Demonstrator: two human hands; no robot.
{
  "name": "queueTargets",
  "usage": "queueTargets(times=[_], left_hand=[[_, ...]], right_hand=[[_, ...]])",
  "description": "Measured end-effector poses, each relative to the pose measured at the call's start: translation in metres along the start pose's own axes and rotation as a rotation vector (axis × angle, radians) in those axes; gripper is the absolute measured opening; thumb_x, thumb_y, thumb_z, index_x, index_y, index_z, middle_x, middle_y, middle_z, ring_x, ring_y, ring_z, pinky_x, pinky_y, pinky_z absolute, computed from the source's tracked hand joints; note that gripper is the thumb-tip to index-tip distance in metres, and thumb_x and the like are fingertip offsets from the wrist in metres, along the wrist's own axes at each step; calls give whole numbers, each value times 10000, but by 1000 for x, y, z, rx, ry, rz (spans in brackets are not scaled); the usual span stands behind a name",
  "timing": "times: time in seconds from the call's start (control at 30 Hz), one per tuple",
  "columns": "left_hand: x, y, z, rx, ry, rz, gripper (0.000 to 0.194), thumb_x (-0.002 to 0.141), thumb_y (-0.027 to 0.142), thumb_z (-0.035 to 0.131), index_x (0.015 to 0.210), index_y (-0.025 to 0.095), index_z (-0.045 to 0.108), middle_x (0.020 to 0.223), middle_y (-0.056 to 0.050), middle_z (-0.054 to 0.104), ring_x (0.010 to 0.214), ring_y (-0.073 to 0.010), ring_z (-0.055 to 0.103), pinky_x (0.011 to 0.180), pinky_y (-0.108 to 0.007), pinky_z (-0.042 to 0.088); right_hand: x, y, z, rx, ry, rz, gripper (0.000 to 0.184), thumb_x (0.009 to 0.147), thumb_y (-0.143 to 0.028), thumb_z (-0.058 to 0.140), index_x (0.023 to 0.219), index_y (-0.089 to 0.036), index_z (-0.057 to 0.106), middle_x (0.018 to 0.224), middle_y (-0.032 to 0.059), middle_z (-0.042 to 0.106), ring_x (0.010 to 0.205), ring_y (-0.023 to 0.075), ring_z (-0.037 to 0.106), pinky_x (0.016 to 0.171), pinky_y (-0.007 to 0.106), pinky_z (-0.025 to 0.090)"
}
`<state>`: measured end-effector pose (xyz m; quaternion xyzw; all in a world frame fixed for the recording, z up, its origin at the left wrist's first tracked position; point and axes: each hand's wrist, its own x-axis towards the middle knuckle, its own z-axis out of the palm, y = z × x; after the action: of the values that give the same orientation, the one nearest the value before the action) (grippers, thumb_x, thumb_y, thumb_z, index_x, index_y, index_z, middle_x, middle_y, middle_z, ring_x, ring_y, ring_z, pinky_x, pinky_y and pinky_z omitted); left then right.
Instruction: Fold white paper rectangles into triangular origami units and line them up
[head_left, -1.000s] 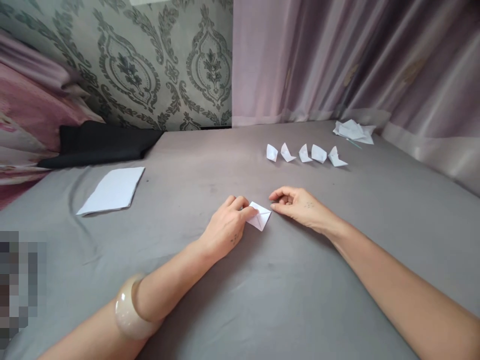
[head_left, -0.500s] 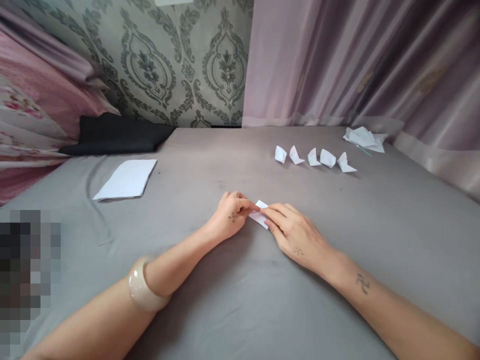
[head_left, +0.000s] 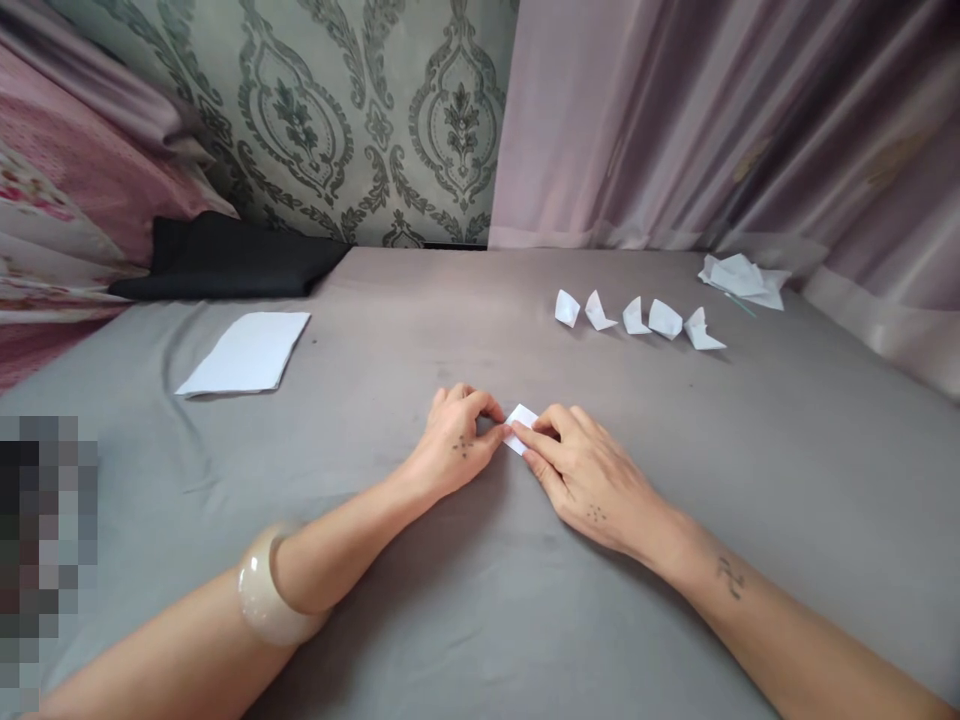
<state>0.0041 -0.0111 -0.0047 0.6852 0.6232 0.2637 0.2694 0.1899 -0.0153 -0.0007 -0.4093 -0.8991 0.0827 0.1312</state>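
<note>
A small folded piece of white paper (head_left: 523, 416) lies on the grey cloth between my hands, its outline like a tilted square. My left hand (head_left: 459, 435) pinches its left corner between thumb and forefinger. From the other side, my right hand (head_left: 585, 462) grips the paper, with a fingertip pressing on its face and the thumb at its lower edge. Fingers of both hands cover parts of the paper's left and right sides.
Several folded white paper shapes (head_left: 665, 319) stand in a row toward the back right. Beyond them lie loose white papers (head_left: 742, 280) beside a thin greenish strip. A stack of white sheets (head_left: 247, 354) rests at left, near black cloth (head_left: 232, 258). Curtains and patterned wall border the back.
The paper now shows a squarer outline between my fingers. My left thumb has come down to its left corner, and my right fingertip has shifted onto its face. The view has moved slightly.
</note>
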Motion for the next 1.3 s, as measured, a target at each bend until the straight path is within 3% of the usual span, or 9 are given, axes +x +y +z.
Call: queueTargets(times=[0.27, 0.4, 0.53, 0.6, 0.67, 0.77, 0.97, 1.17, 1.3], left_hand=[[6, -6, 1, 6, -41, -21, 82, 802, 277, 609, 819, 211, 653, 880, -43, 550, 914, -219, 450, 846, -371, 396], [8, -5, -2, 12, -75, -37, 84, 804, 261, 595, 821, 214, 662, 894, -44, 553, 913, -215, 453, 824, -346, 402], [9, -6, -4, 31, -99, -24, 109, 807, 245, 571, 835, 218, 674, 869, -46, 549, 902, -216, 462, 811, -340, 414], [9, -7, -3, 30, -93, -9, 120, 803, 244, 566, 836, 218, 679, 860, -48, 551, 899, -219, 469, 809, -344, 421], [9, -8, -3, 24, -74, 2, 118, 790, 242, 572, 824, 217, 682, 862, -48, 558, 897, -221, 477, 810, -349, 428], [8, -7, -2, 23, -60, -2, 124, 783, 231, 567, 816, 215, 685, 870, -50, 568, 899, -221, 485, 814, -351, 434], [9, -4, -4, 29, -83, 7, 139, 788, 182, 555, 833, 208, 684, 894, -54, 583, 928, -219, 490, 848, -357, 428], [13, -10, -3, 27, -71, 26, 177, 750, 157, 540, 811, 211, 697, 866, -51, 597, 921, -222, 505, 845, -360, 434], [12, -14, 0, -32, -51, 45, 239, 736, 156, 494, 831, 218, 704, 846, -37, 602, 896, -207, 512, 818, -335, 442]], right_hand=[[-2, 0, -1, 6, 10, -4, 364, 948, -295, 397, 1268, -197, 539, 992, 104, 572, 865, 227, 493, 752, 384, 446], [6, 2, -2, 1, 42, -4, 322, 970, -284, 354, 996, -193, 662, 902, 76, 567, 811, 191, 491, 728, 342, 417], [15, 6, -1, 13, 66, 41, 395, 975, -310, 369, 715, -184, 639, 798, 46, 553, 739, 159, 486, 652, 305, 384], [17, 9, 0, 30, 68, 37, 343, 966, -310, 406, 755, -192, 650, 813, 39, 565, 761, 158, 498, 647, 291, 383], [17, 12, 2, 57, 82, 32, 252, 959, -289, 430, 919, -215, 667, 859, 34, 588, 808, 164, 511, 661, 283, 391], [17, 14, 5, 74, 102, 29, 259, 961, -268, 424, 1094, -248, 645, 916, 35, 613, 830, 173, 507, 680, 286, 399], [22, 17, 9, 121, 102, 60, 300, 957, -322, 419, 960, -252, 710, 898, 39, 625, 794, 177, 503, 680, 297, 417], [25, 20, 12, 131, 96, 87, 371, 949, -265, 388, 1271, -249, 571, 924, 61, 576, 901, 193, 548, 773, 318, 452], [21, 18, 8, 68, 38, 72, 373, 943, -233, 364, 1252, -247, 573, 980, 66, 545, 806, 166, 565, 728, 310, 449]])
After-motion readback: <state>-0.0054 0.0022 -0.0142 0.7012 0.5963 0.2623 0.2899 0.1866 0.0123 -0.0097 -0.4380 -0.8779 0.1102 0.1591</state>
